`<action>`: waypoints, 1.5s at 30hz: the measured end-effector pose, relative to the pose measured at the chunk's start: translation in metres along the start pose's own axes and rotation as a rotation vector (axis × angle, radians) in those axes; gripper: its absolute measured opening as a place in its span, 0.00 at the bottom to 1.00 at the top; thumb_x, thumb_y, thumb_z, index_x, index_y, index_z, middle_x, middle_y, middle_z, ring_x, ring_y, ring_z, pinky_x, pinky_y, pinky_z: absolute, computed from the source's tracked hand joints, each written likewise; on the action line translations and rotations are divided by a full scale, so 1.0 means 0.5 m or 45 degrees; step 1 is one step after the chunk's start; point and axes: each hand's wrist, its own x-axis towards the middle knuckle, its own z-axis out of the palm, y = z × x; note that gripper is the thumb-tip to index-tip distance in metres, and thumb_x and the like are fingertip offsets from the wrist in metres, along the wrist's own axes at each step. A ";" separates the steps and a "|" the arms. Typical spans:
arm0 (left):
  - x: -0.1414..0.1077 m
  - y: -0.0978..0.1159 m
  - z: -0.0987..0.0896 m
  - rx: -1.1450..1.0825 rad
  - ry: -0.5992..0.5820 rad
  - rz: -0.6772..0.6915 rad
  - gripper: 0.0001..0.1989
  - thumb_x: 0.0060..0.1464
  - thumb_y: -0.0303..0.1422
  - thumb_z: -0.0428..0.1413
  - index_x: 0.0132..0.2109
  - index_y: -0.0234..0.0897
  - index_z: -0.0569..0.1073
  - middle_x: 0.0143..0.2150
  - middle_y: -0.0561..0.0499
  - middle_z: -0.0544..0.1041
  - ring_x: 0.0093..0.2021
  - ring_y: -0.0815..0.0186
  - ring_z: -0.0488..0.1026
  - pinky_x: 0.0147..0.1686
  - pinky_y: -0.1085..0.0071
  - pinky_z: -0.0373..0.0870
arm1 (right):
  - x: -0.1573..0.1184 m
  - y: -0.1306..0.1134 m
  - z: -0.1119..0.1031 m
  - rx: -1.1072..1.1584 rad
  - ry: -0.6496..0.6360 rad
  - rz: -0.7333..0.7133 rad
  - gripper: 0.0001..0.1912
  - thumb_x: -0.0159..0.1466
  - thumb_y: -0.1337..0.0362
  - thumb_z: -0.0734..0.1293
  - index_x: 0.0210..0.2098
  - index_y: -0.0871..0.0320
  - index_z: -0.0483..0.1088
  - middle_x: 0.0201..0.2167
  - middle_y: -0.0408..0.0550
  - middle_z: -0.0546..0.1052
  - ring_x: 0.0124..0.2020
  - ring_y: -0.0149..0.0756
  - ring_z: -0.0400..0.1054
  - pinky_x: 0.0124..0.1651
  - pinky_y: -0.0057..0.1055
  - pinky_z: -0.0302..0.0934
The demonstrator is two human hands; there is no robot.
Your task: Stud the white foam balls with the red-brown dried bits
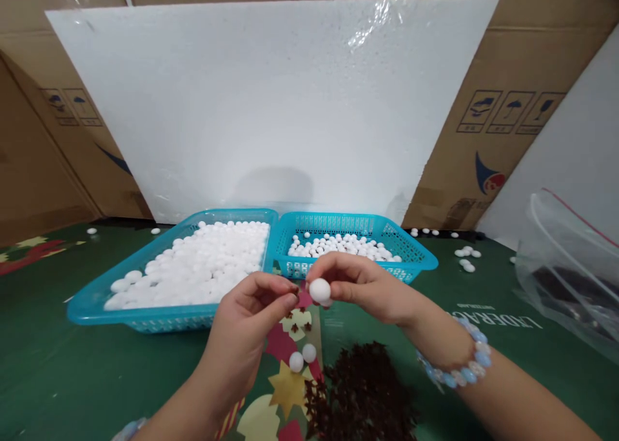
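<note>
A small white ball (320,291) is pinched between the thumb and fingers of my right hand (360,286), with part of another white ball showing just beneath it. Close by on the left, my left hand (251,318) pinches a tiny dark brown piece (294,290) at its fingertips. The two hands are a little apart. Below them, two white balls (302,358) lie on the patterned strip of the table. A few small brown star-like pieces (300,327) sit just above those balls. A pile of dark brown pieces (365,396) lies under my right forearm.
A blue basket (91,309) full of white balls stands at the left. Beside it is a smaller blue basket (418,255) with more balls. Behind them leans a white board (290,106). A clear plastic bag (570,286) with dark contents is at the right, near loose white balls (467,254).
</note>
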 end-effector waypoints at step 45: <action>-0.047 0.038 -0.028 0.903 -0.416 1.459 0.10 0.39 0.17 0.46 0.20 0.36 0.60 0.14 0.57 0.65 0.20 0.75 0.65 0.18 0.85 0.65 | -0.017 0.034 0.091 0.230 0.072 -0.504 0.05 0.53 0.65 0.59 0.26 0.58 0.55 0.21 0.39 0.60 0.23 0.19 0.59 0.23 0.17 0.55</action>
